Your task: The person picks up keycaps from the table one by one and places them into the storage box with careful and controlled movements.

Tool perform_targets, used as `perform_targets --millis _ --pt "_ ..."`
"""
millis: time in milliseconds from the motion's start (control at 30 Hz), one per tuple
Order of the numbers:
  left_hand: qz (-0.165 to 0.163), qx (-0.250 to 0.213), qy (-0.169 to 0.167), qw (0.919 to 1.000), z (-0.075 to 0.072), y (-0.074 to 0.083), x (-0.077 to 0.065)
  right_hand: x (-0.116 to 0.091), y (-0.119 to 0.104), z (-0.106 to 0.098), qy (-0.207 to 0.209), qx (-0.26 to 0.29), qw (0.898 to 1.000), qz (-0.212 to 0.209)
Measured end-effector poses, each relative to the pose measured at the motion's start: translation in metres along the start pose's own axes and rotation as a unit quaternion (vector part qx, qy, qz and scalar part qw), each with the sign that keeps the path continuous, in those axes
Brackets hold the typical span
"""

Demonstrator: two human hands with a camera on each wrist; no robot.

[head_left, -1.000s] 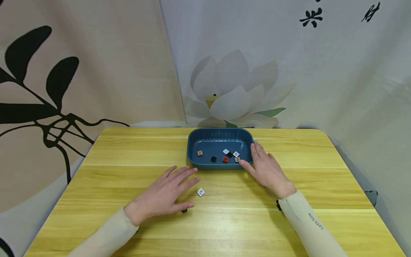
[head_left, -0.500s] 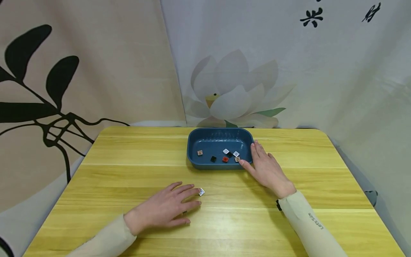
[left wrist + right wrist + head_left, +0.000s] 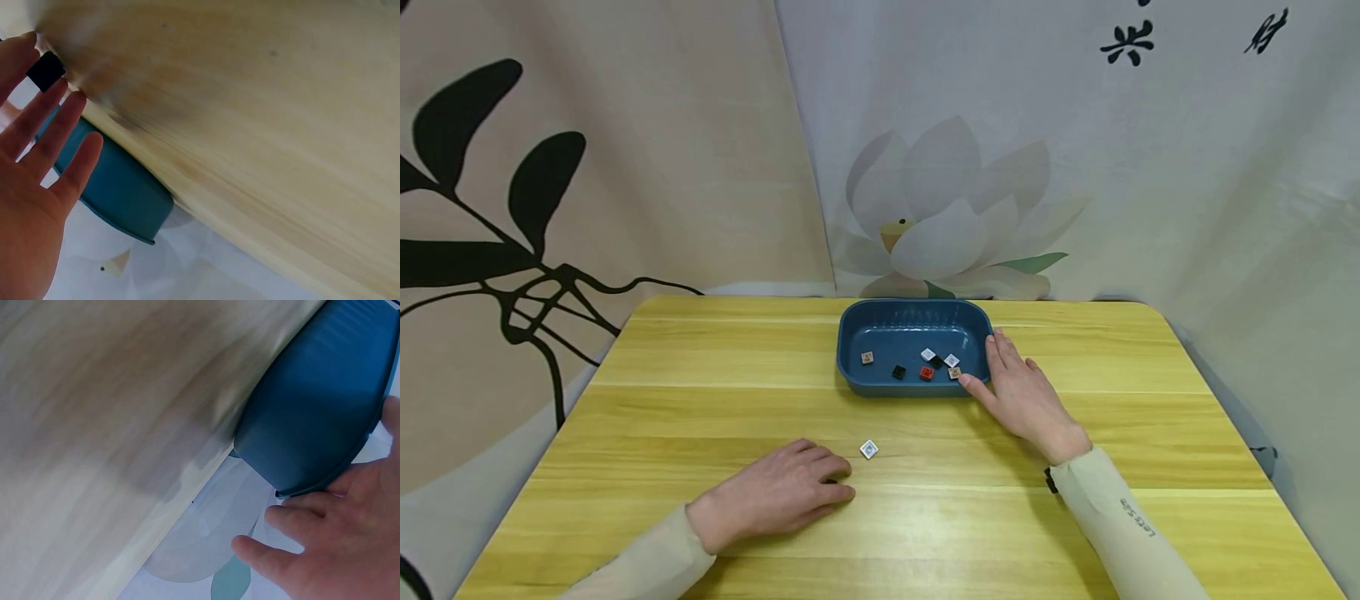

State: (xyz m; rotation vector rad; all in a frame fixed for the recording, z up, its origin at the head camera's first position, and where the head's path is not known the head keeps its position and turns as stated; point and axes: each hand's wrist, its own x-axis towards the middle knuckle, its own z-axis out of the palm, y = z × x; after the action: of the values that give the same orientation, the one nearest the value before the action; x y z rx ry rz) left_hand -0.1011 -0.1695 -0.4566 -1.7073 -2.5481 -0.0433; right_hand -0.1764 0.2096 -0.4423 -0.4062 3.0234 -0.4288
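Between the thumb and fingertips of my left hand [image 3: 775,492], low over the table, a small black cube [image 3: 45,70] is pinched; the hand hides it in the head view. Just beyond those fingertips a small white cube [image 3: 868,450] with a marked top lies on the wood. My right hand [image 3: 1026,404] rests against the right corner of a blue rectangular dish [image 3: 880,389], its fingers straight along the side and its thumb at the near rim. Inside the dish lie several small cubes, among them a red cube [image 3: 927,373] and a tan cube [image 3: 867,357].
The dish stands near the back edge of the wooden table [image 3: 715,350]. Behind the table hangs a pale curtain [image 3: 700,150] printed with plants and a flower.
My left hand has drawn back from near the dish and lowered, its spread fingers closing on the black cube. The right hand and the dish have stayed put.
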Motion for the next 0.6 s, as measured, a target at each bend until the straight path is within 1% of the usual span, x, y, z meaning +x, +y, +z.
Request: perform_targets --millis 167,267,500,600 --pt "-0.005 -0.007 -0.012 0.9999 -0.002 -0.0001 -0.0014 0.0003 -0.0001 0.0001 0.001 -0.001 1.0 -0.001" --pt "-0.004 -0.005 -0.01 0.9999 -0.0021 -0.0005 -0.002 0.0003 0.0 0.0001 0.001 -0.002 1.0 -0.002" --pt "-0.008 -0.003 0.005 0.9999 -0.0048 -0.0036 -0.0008 0.0002 0.0002 -0.0006 0.001 0.0 1.0 -0.001" --pt "-0.012 0.003 0.028 0.9995 -0.0089 -0.0065 0.0022 0.0003 0.0003 -0.0007 0.0 0.001 1.0 -0.001"
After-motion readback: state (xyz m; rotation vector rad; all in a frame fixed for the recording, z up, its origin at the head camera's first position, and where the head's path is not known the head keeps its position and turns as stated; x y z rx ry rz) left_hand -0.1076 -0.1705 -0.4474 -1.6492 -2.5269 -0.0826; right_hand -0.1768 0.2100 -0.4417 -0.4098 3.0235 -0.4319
